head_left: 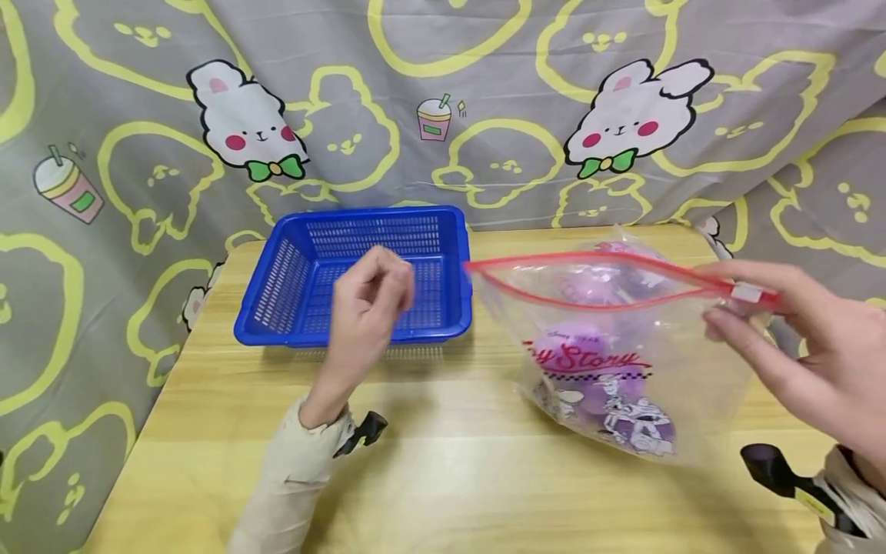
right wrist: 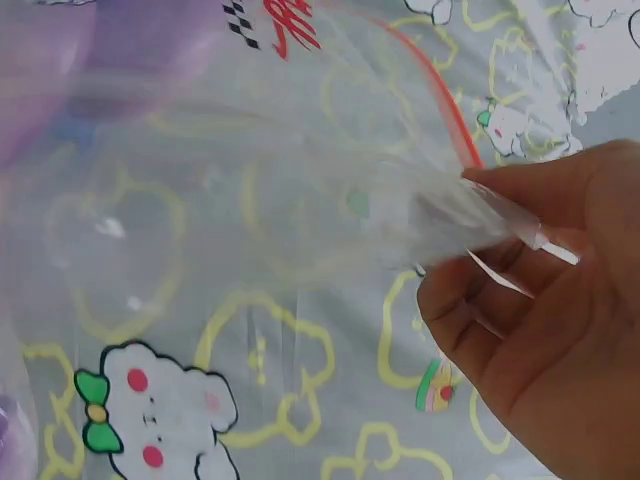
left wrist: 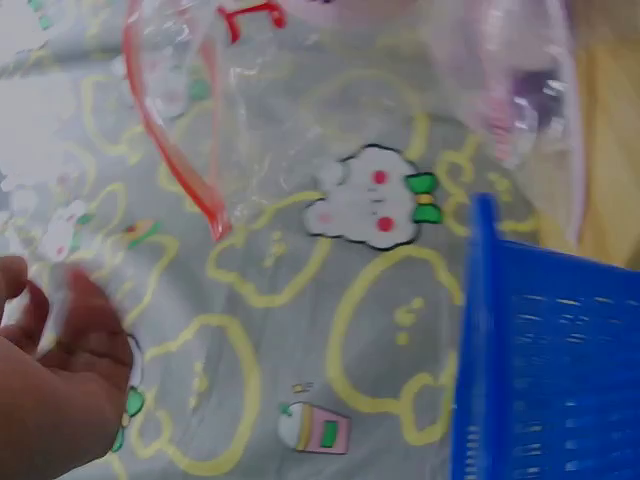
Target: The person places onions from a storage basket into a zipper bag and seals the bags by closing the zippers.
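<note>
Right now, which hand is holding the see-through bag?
The right hand: it pinches the zip bag at the end of its red strip. The left hand hangs over the blue basket, fingers curled, holding nothing.

The place looked like a home corner set up for recording, not a workshop or a shop. A small wooden table (head_left: 443,462) with a pale, yellowish grain and rounded corners stood close against a hanging grey cloth backdrop (head_left: 484,100) that closed off everything behind and to both sides. The cloth was printed with white cartoon rabbits (head_left: 249,123) wearing green bow ties, yellow outline bears and little pink drink cups (head_left: 434,118), the sort of pattern found on household bedding or curtains. It hung in soft folds and draped down past the table's edges. A blue plastic household basket (head_left: 304,269) with slotted walls stood on the table. The light was even and indoor.
</note>
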A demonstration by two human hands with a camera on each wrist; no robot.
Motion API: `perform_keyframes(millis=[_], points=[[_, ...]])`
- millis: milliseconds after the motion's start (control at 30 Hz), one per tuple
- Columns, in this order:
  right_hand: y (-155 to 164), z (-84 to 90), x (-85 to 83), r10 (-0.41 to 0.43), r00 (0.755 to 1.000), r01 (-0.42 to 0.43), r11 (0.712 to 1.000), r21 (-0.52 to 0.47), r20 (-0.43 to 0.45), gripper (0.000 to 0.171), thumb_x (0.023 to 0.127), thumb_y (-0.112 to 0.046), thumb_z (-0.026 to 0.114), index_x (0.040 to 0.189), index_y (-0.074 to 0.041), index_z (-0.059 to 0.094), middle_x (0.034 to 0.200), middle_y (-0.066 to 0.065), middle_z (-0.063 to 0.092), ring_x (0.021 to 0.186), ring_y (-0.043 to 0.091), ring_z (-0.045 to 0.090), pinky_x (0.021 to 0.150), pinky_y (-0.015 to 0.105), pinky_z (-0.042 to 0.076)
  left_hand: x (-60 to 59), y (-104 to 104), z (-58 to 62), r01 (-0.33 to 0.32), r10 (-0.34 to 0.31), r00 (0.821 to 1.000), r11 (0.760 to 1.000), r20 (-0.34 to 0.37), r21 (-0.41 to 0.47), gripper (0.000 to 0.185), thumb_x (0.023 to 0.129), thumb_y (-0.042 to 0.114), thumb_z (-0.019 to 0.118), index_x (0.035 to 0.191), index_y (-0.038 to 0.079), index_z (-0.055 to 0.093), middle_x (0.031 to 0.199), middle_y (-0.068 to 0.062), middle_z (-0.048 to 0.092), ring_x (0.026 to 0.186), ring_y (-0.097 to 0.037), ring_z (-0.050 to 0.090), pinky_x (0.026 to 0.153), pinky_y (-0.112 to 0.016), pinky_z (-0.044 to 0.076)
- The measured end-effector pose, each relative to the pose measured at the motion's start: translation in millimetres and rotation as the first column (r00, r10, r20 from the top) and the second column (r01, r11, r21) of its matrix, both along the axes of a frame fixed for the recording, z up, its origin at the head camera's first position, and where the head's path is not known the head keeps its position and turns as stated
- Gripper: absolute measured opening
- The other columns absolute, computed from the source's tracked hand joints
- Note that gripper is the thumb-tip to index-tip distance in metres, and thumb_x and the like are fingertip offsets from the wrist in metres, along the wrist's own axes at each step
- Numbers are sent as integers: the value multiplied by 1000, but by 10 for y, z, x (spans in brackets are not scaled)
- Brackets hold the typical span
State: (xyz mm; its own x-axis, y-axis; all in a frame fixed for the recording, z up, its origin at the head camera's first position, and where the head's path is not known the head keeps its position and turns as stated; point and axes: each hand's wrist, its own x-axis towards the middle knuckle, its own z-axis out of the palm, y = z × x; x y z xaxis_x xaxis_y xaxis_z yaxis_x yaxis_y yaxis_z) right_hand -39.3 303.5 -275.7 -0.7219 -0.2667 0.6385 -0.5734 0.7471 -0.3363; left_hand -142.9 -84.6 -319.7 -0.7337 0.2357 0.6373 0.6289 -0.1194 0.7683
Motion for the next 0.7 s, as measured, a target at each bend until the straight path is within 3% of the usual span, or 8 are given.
perform_keyframes(millis=[67, 167, 233, 267, 367, 433, 600, 700], points=[[31, 38, 18, -51, 998, 52, 999, -16, 41, 47, 91, 1, 69, 136, -2, 58, 89, -14, 71, 82, -14, 60, 58, 4, 34, -45, 143, -57, 38, -30, 997, 993, 71, -113, 9, 100, 4, 55, 104, -3, 56, 100, -14, 61, 85, -23, 60, 70, -27, 52], [22, 71, 2, -109, 992, 113, 991, -65, 67, 54, 90, 8, 66, 141, -5, 54, 100, -26, 66, 95, -16, 60, 73, 5, 41, -121, 409, -169, 146, -76, 974, 932, 214, -332, 46, 99, 17, 61, 141, 7, 44, 139, -9, 51, 120, -23, 55, 94, -33, 51], [-4, 71, -17, -139, 987, 147, 984, -102, 76, 57, 89, 11, 66, 141, -7, 54, 103, -34, 61, 94, -17, 60, 70, 5, 40, -180, 596, -242, 222, -102, 951, 885, 293, -410, 61, 100, 24, 62, 152, 13, 32, 148, -5, 44, 127, -21, 52, 98, -33, 49], [-15, 67, -27, -149, 986, 157, 981, -115, 76, 56, 88, 11, 66, 141, -6, 55, 102, -36, 60, 92, -17, 60, 67, 5, 39, -211, 680, -274, 247, -112, 939, 877, 324, -412, 65, 99, 25, 62, 154, 14, 29, 148, -5, 46, 127, -20, 52, 99, -33, 49], [-50, 51, -48, -157, 984, 168, 972, -161, 81, 56, 86, 13, 67, 138, -4, 57, 96, -36, 62, 83, -16, 61, 59, 6, 37, -287, 850, -339, 246, -119, 909, 927, 400, -284, 61, 99, 17, 63, 151, 8, 33, 130, -12, 61, 112, -22, 62, 96, -34, 51], [-60, 38, -50, -145, 985, 159, 971, -180, 88, 58, 85, 15, 67, 139, -3, 56, 91, -34, 63, 78, -16, 61, 53, 9, 34, -323, 874, -364, 206, -113, 905, 960, 410, -188, 45, 97, 9, 63, 138, 1, 46, 111, -16, 68, 96, -21, 66, 89, -36, 54], [20, -26, -15, -148, 984, 169, 952, -256, 102, 66, 81, 22, 67, 141, -4, 54, 86, -30, 66, 66, -10, 59, 48, 16, 29, -315, 702, -351, 143, -109, 942, 986, 318, -85, 10, 95, 0, 62, 102, -7, 63, 86, -11, 67, 75, -18, 60, 72, -35, 53], [98, -63, -14, -150, 986, 165, 926, -341, 68, 58, 80, 22, 67, 135, 3, 58, 86, -23, 71, 64, -5, 62, 52, 13, 34, -244, 578, -242, 117, -102, 964, 992, 247, -43, 7, 94, 0, 63, 91, -6, 62, 79, -7, 64, 72, -17, 57, 64, -26, 48]])
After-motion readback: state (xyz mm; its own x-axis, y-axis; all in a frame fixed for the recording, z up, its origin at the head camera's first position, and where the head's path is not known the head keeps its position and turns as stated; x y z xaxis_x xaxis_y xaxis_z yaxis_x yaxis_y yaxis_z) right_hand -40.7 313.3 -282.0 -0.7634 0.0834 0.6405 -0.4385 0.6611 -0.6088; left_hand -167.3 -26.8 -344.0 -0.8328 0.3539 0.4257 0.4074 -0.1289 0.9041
